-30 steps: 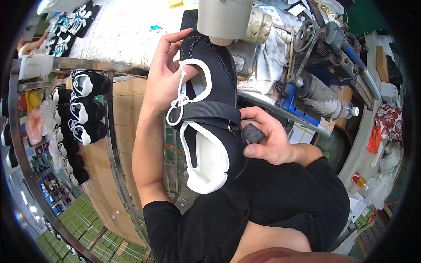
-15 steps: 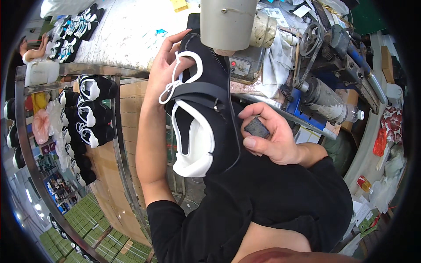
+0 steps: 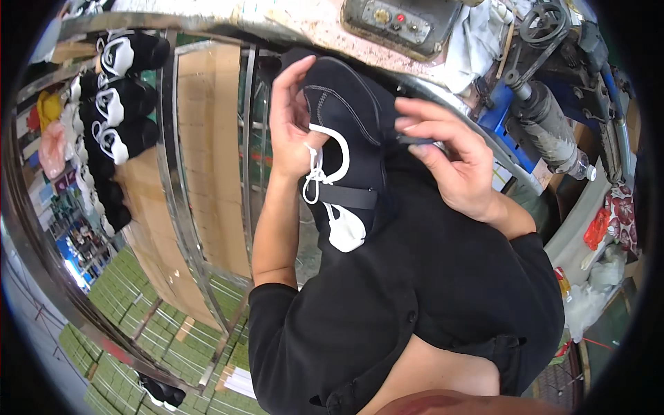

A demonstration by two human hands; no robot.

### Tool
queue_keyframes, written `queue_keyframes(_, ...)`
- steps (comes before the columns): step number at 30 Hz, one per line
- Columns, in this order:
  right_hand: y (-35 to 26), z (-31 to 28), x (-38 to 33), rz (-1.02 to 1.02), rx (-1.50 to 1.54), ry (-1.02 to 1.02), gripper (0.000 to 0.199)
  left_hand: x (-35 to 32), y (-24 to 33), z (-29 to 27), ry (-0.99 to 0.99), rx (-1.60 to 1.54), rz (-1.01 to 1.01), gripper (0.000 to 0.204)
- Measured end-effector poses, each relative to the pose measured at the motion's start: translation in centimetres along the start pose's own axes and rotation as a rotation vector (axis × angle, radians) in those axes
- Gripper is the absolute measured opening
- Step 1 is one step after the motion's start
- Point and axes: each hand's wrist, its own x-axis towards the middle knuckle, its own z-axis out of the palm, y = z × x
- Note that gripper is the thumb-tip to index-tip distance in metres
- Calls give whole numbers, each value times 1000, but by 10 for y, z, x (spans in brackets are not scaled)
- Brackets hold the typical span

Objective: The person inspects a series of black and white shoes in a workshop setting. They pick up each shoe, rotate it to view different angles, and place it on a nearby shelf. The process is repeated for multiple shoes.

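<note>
Black shoe upper [image 3: 346,138] with white lace [image 3: 315,173] sits between my hands, left hand [image 3: 290,117] gripping its side, right hand [image 3: 449,162] pinching a small dark bit at its edge, so I'd hold steady.

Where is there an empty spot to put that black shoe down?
Little room. The speckled stone worktop shows a bare strip between the metal rack of black and white shoes and the grey control box. Right of the box, rags and blue machinery crowd it. Both hands, left hand and right hand, are on the black shoe.
</note>
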Motion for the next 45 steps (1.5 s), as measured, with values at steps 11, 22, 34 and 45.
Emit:
queue_keyframes(11, -18, 25, 51, -411, -416, -45, 32, -16, 44, 6, 166, 832, 220, 67)
queue_keyframes(22, -22, 26, 75, -458, -710, -179, 19, -15, 60, 19, 20, 968, 232, 68)
queue_keyframes(34, 26, 25, 71, -201, -376, 139, 13, -42, 56, -7, 49, 635, -96, 77)
queue_keyframes(45, 149, 37, -8, 476, -65, -26, 15, -133, 172, -272, 1064, 559, -2, 57)
